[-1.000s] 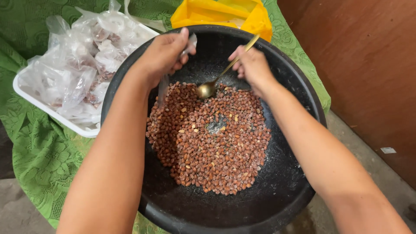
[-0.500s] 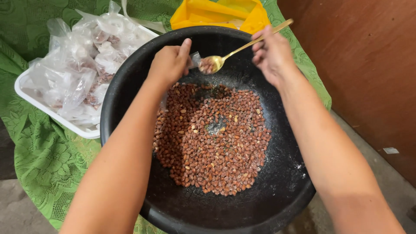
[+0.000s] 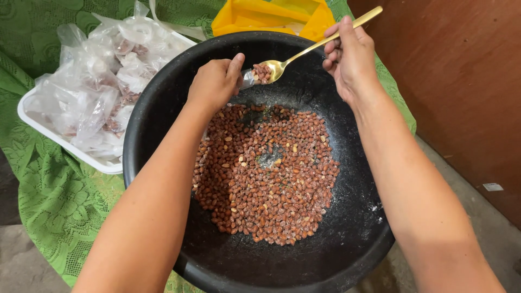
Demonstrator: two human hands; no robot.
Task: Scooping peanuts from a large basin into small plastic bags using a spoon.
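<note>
A big black bowl [image 3: 353, 239] holds a heap of reddish-brown peanuts [image 3: 268, 173] dusted with white grains. My left hand [image 3: 214, 82] hovers over the bowl's far side, closed on a small clear plastic bag [image 3: 247, 78] whose mouth faces right. My right hand [image 3: 350, 57] grips a gold spoon [image 3: 315, 48] by its handle. The spoon's bowl, loaded with peanuts [image 3: 262, 72], sits right at the bag's mouth.
A white tray [image 3: 59, 138] at the left carries several clear bags filled with peanuts. A yellow container [image 3: 266, 16] stands behind the bowl. Green lace cloth [image 3: 59, 201] covers the table. A brown wall [image 3: 461, 81] and grey floor lie to the right.
My right hand lifted the spoon out of the peanut heap with a load and brought it up to the bag in my left hand.
</note>
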